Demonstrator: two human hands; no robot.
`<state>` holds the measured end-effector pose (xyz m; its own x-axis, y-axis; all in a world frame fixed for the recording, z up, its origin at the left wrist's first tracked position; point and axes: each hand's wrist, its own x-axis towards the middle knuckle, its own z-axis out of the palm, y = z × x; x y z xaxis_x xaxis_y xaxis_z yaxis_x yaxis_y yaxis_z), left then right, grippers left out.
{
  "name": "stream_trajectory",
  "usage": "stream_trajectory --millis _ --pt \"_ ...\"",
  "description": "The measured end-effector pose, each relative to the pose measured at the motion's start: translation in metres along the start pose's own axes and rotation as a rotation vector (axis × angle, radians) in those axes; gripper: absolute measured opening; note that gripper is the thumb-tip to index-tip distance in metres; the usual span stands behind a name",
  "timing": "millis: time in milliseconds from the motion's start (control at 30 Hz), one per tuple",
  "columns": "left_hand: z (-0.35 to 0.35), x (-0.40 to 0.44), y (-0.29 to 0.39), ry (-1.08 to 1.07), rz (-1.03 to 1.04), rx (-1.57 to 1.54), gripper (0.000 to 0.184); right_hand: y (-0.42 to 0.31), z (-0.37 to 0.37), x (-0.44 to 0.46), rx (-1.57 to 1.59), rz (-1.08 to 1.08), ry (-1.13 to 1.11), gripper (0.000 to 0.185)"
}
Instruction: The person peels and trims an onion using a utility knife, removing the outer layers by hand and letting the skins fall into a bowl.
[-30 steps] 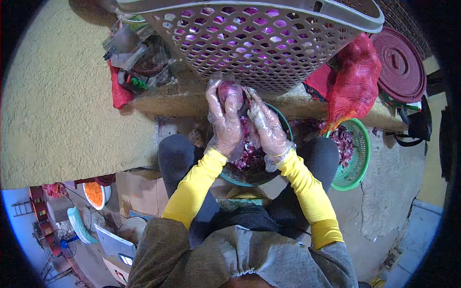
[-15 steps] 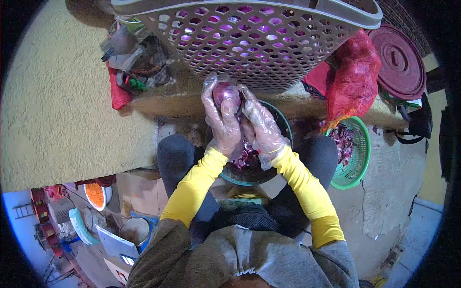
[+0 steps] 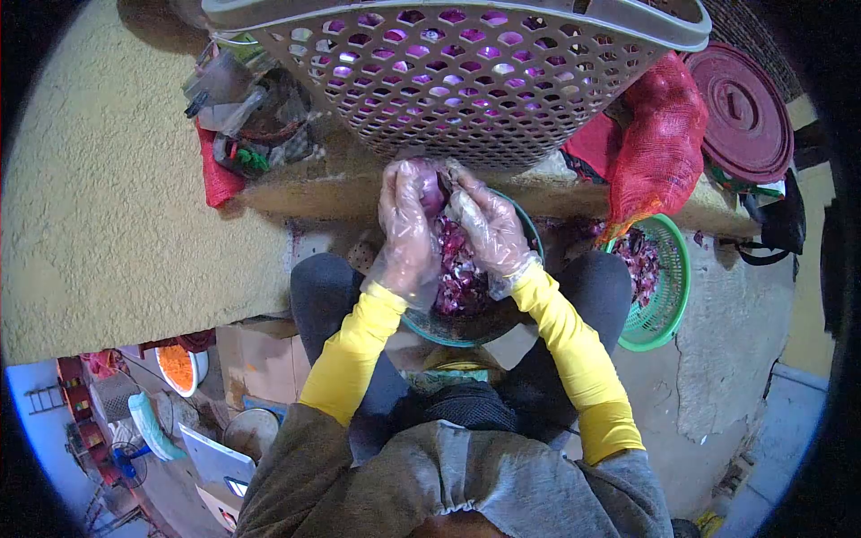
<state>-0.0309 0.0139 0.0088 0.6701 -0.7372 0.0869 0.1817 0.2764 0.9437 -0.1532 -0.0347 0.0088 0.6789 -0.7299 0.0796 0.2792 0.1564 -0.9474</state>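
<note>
Head view: gripping onion (image 3: 434,192), prob. light, firm & slick vs. plastic gloves (image 3: 413,262) so best cupped round its widest part, in L hand (image 3: 406,220) over basin's (image 3: 504,319) far side, w/ R hand (image 3: 487,224) curled just beside it, unclear if holding anything.

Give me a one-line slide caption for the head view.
Gloved left hand holds a red onion over a basin of onion peels, gloved right hand close beside it.

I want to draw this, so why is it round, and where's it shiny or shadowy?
Head view: the round frame with black corners probably comes from a wide lens; head view: glints on the gloved left hand and right hand; head view: dim shadow below the big basket.
</note>
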Motion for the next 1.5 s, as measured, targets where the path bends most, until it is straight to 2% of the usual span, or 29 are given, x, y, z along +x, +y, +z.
stream_trajectory --millis 67,167,233,300,367,433,500,533,567,633,767,833,900,933,967,1033,1067,1100,1167,1200,1233,1300,1333,1367,1433,1467,1500 --pt "-0.008 0.006 -0.001 -0.071 -0.273 -0.098 0.044 0.0 -0.002 0.0 -0.015 -0.007 -0.007 0.046" --pt "-0.014 0.004 0.004 -0.159 -0.366 -0.176 0.043 0.002 -0.003 -0.001 0.058 0.02 -0.005 0.047" --pt "-0.008 0.002 0.005 -0.156 -0.294 -0.109 0.043 0.0 -0.002 0.001 0.146 0.137 0.083 0.046" --pt "0.003 -0.004 0.008 -0.151 -0.223 -0.04 0.043 0.0 -0.001 0.004 0.136 0.078 0.084 0.046" --pt "0.012 -0.011 0.011 -0.041 0.061 0.202 0.045 -0.002 0.002 0.006 0.127 0.021 0.08 0.046" --pt "0.009 -0.008 0.012 -0.054 0.026 0.169 0.047 -0.007 0.005 0.005 0.18 0.009 0.061 0.046" --pt "0.005 -0.004 0.011 -0.074 -0.018 0.262 0.043 -0.004 0.001 0.004 0.165 0.034 0.058 0.046" --pt "0.005 -0.001 0.002 -0.076 -0.039 0.113 0.039 -0.003 -0.002 0.004 0.15 0.059 0.052 0.047" --pt "0.004 0.001 0.004 -0.078 -0.038 0.113 0.039 -0.004 -0.004 0.004 0.151 0.058 0.053 0.047" --pt "-0.001 0.003 0.008 -0.121 -0.328 -0.077 0.036 -0.007 -0.01 0.002 0.093 0.131 0.001 0.047" --pt "-0.004 0.007 0.015 -0.182 -0.458 -0.305 0.038 -0.015 -0.013 0.001 -0.031 0.081 -0.037 0.047" --pt "-0.014 0.015 0.022 -0.252 -0.493 -0.311 0.04 -0.015 -0.016 0.002 -0.111 0.044 -0.089 0.046" --pt "-0.02 0.02 0.036 -0.253 -0.736 -0.19 0.044 -0.015 -0.017 0.002 -0.212 -0.016 -0.099 0.045" --pt "-0.021 0.021 0.038 -0.276 -0.776 -0.305 0.042 -0.016 -0.017 0.003 -0.313 -0.078 -0.109 0.044" --pt "-0.02 0.019 0.04 -0.274 -0.774 -0.304 0.042 -0.014 -0.016 0.003 -0.311 -0.08 -0.111 0.044" --pt "-0.009 0.009 0.041 -0.356 -0.726 -0.504 0.047 -0.009 -0.015 0.002 -0.004 0.125 -0.02 0.043" --pt "0.001 0.001 0.037 -0.319 -0.713 -0.647 0.054 -0.01 -0.013 0.002 0.051 0.115 0.032 0.042" --pt "0.005 -0.003 0.029 -0.319 -0.713 -0.647 0.054 -0.003 -0.015 0.003 0.051 0.115 0.032 0.042" --pt "0.008 -0.008 0.013 -0.218 -0.087 0.043 0.068 0.008 -0.016 0.009 0.065 -0.045 0.083 0.042" --pt "0.005 -0.011 0.01 -0.175 -0.088 0.189 0.077 0.007 -0.016 0.008 0.108 -0.033 0.075 0.042" --pt "0.005 -0.012 0.006 -0.172 -0.087 0.19 0.077 0.005 -0.015 0.007 0.109 -0.032 0.072 0.042" --pt "0.006 -0.01 -0.009 -0.115 0.038 0.087 0.07 -0.004 -0.013 0.005 0.037 0.041 0.095 0.041" --pt "0.002 -0.007 -0.015 -0.126 0.05 0.111 0.059 -0.006 -0.013 0.005 0.035 0.04 0.097 0.041" --pt "0.001 -0.006 -0.016 -0.127 0.05 0.11 0.059 -0.007 -0.013 0.006 0.094 0.061 0.073 0.041" --pt "-0.003 -0.003 -0.019 -0.129 -0.109 0.027 0.05 -0.011 -0.013 0.005 0.155 0.082 0.049 0.042" --pt "-0.005 0.0 -0.016 -0.141 -0.197 -0.013 0.046 -0.017 -0.012 0.004 0.073 0.095 0.037 0.042" --pt "-0.006 0.0 -0.014 -0.141 -0.198 -0.012 0.046 -0.021 -0.012 0.004 -0.008 0.11 0.024 0.043"
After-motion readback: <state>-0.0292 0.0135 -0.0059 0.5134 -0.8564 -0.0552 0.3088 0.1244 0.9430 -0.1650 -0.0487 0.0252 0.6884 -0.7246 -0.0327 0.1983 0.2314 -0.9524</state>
